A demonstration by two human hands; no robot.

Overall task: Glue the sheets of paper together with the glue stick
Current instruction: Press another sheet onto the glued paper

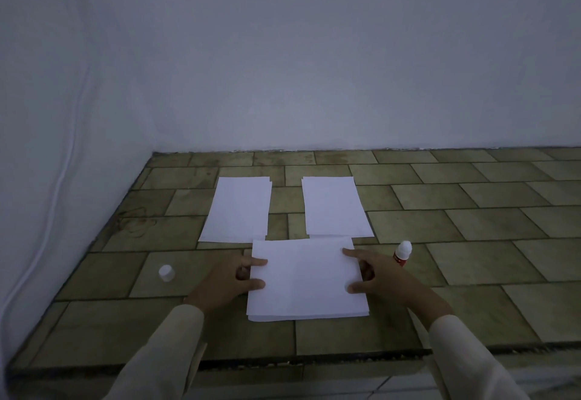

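Observation:
A stack of white sheets (306, 280) lies near me on the tiled counter (471, 226). My left hand (231, 277) grips its left edge, thumb and a finger on top. My right hand (375, 274) grips its right edge the same way. Behind my right hand stands the glue stick (402, 253), red and white, without its cap. Its white cap (166, 273) rests on the tiles to the left of my left hand. Two more white paper piles lie farther back, one on the left (237, 209) and one on the right (334, 206).
White walls (283, 69) close the counter at the back and on the left, with a white cable (53, 198) running down the left wall. The counter's front edge (314, 357) runs just below my forearms. Bare tiles stretch to the right.

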